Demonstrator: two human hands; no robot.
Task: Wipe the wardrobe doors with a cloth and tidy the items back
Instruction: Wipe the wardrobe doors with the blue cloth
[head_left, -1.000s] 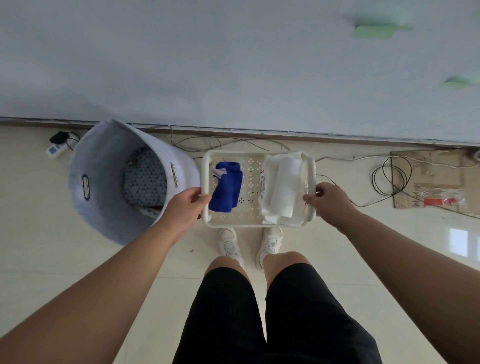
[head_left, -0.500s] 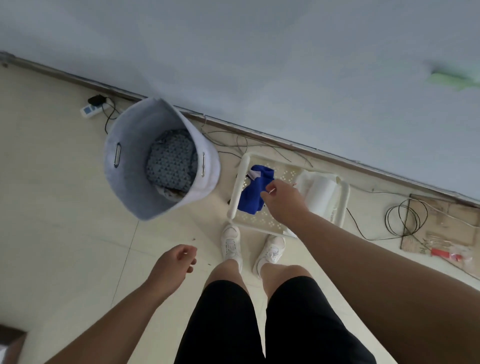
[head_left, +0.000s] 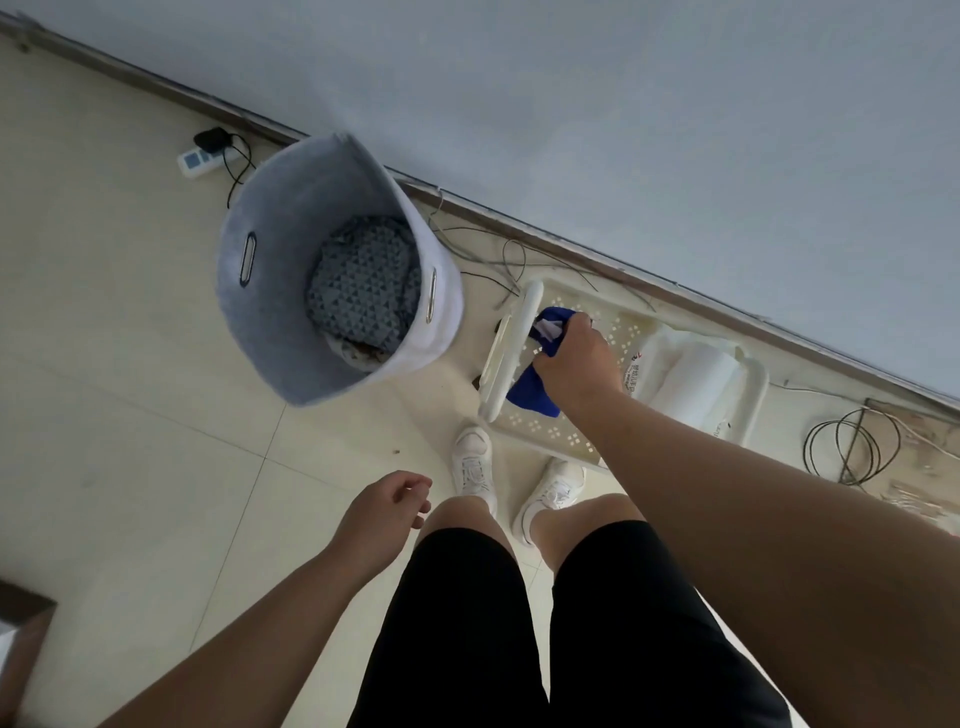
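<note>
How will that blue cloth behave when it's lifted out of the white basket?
Probably floppy: the blue cloth bunches and folds where the right hand grips it. Likely light, since one hand takes it alone. It should hang limp rather than roll, perhaps brushing the white basket rim.

Person wears blk knee-length shorts (head_left: 457, 623), wht lace-up sneakers (head_left: 472, 462).
</note>
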